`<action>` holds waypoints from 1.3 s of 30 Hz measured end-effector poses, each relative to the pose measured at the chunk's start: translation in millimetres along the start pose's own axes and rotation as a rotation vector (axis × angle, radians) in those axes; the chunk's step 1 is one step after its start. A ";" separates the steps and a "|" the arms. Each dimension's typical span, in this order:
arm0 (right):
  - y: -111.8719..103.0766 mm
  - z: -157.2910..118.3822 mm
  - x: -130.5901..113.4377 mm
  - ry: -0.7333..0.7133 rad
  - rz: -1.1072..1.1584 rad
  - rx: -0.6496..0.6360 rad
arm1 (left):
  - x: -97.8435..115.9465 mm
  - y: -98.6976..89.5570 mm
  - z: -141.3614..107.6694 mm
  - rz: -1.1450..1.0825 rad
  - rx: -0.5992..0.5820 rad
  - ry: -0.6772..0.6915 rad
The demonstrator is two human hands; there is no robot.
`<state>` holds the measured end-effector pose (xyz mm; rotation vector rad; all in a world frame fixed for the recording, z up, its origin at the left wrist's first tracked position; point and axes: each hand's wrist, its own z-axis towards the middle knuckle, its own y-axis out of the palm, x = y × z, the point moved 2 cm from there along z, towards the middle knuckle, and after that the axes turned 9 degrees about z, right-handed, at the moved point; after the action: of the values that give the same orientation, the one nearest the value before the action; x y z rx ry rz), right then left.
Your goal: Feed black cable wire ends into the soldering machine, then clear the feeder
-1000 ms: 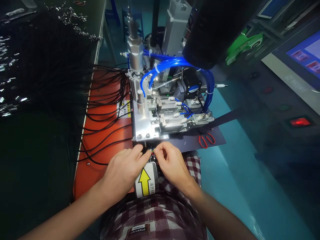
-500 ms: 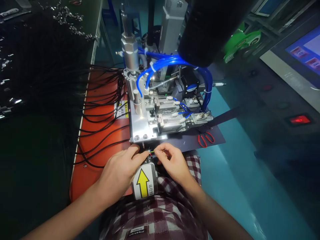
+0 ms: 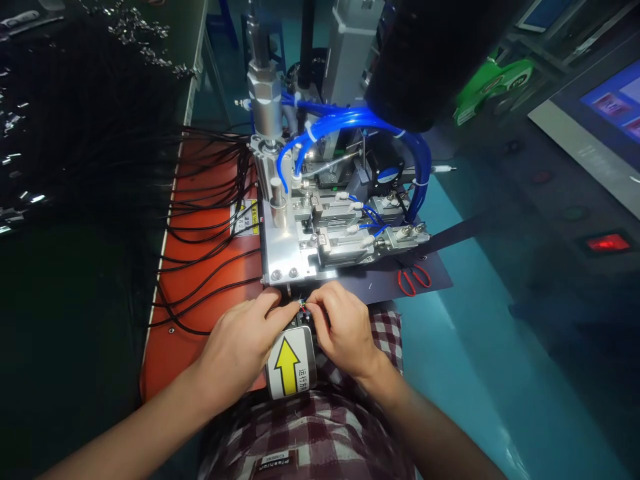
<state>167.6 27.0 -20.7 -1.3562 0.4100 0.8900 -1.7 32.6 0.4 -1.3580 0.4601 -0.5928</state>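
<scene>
My left hand (image 3: 245, 337) is closed in front of the metal machine plate (image 3: 280, 257), thumb and index finger pinched at thin coloured wires (image 3: 303, 306). My right hand (image 3: 345, 327) pinches the same small bundle from the other side, its fingertips almost meeting those of the left. Red and greenish strands show between the fingertips; their exact ends are too small to make out. Just below the wires stands a dark fixture, partly covered by my hands. Nearer to me is a white label with a yellow arrow (image 3: 287, 365).
Black cables (image 3: 210, 263) run across the orange surface (image 3: 187, 363) at left. Blue air hoses (image 3: 350, 120) arch over the machine's cylinders (image 3: 345, 245). Red-handled scissors (image 3: 414, 281) lie on the dark plate at right. A green reel (image 3: 493, 87) and a lit screen (image 3: 617, 110) stand farther right.
My right hand has moved slightly left, bringing its fingertips and the yellow-green wire in to the bundle. My left hand holds its place. The view has shifted a little.
</scene>
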 end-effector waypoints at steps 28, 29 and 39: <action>7.2 -5.1 10.6 0.384 0.379 0.077 | -0.4 0.5 1.2 -0.006 0.005 0.014; 8.0 -4.9 9.9 0.409 0.433 0.061 | -0.4 0.3 1.3 -0.007 0.002 0.016; 10.9 6.9 11.1 0.630 0.708 -0.083 | -0.3 -3.7 1.9 -0.086 -0.004 0.008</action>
<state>164.8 36.6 -34.5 -1.5799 1.4146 1.0313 -1.2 33.8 4.3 -1.3855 0.4108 -0.6684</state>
